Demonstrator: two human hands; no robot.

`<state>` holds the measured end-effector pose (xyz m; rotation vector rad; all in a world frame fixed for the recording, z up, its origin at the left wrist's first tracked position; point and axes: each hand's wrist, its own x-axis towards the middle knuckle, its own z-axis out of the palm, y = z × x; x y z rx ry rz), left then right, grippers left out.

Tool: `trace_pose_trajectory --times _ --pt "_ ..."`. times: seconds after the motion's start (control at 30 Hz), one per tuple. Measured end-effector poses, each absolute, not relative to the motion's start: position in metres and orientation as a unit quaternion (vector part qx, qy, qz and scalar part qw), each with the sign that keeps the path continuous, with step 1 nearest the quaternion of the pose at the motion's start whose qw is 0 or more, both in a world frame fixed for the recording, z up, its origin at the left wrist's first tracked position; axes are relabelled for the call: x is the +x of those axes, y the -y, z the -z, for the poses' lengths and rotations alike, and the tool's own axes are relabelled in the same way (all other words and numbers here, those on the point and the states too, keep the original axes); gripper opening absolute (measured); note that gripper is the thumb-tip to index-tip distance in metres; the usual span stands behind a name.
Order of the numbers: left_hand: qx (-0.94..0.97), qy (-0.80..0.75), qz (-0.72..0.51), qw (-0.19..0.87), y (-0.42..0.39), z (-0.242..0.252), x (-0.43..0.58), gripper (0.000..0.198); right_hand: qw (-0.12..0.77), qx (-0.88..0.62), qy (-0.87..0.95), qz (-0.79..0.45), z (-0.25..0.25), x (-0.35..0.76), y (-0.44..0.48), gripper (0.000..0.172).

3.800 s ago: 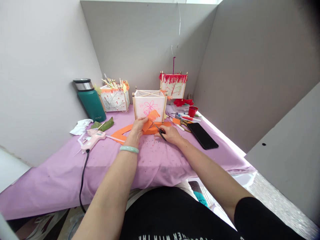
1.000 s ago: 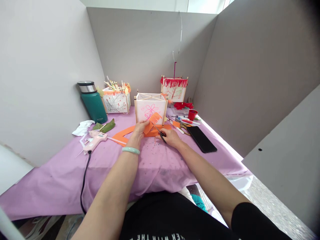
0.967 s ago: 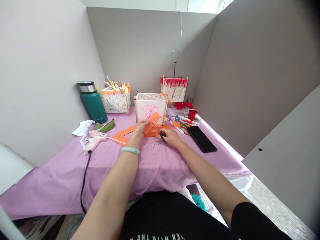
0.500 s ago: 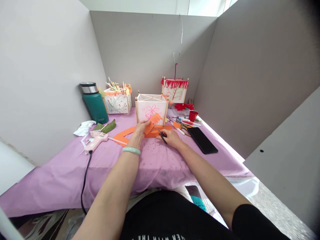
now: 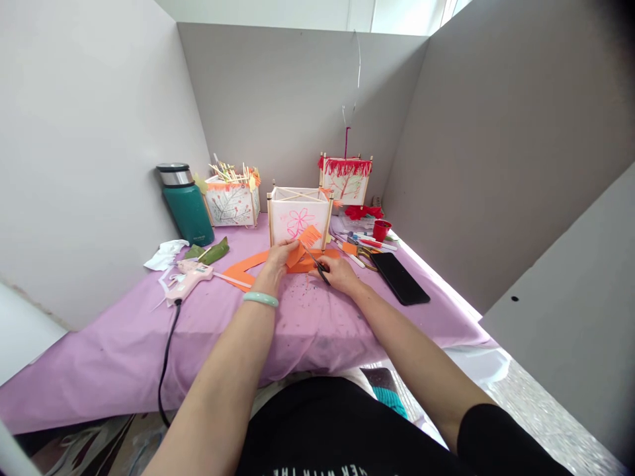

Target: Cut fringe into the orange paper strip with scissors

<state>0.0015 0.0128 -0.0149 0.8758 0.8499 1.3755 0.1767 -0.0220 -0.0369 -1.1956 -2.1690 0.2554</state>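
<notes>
My left hand [image 5: 282, 254] is closed on a piece of orange paper [image 5: 310, 236] whose far edge is cut into a fringe. In my right hand [image 5: 337, 272] is a pair of dark-handled scissors [image 5: 322, 272], its blades against the paper's right side. Beneath both hands, long orange paper strips [image 5: 241, 268] lie on the purple cloth. Just behind the hands stands a white paper lantern [image 5: 300, 215] with a wooden stick frame and a pink flower drawn on its front.
At left are a green bottle [image 5: 187, 211], a pink glue gun [image 5: 191, 281] with a black cord, and leaves [image 5: 214, 251]. A second lantern [image 5: 231, 203] holds sticks; a red-fringed one [image 5: 346, 182] hangs behind. A black phone [image 5: 399, 278], a red cup [image 5: 381, 230] and pens are at right.
The view has shifted very slightly. Both hands keep nearly the same place on the orange paper, and the scissors have barely moved.
</notes>
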Motion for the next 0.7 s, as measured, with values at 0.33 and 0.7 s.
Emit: trace_pose_trajectory --times 0.33,0.7 --pt "0.375 -0.36 -0.62 0.587 -0.0127 0.0136 -0.0007 0.012 0.323 -0.467 0.818 -0.097 0.0376 0.1758 0.0209 0.039" --pt "0.374 -0.335 -0.622 0.601 -0.0114 0.0118 -0.0027 0.013 0.32 -0.468 0.819 -0.09 0.0343 0.1745 0.0238 0.039"
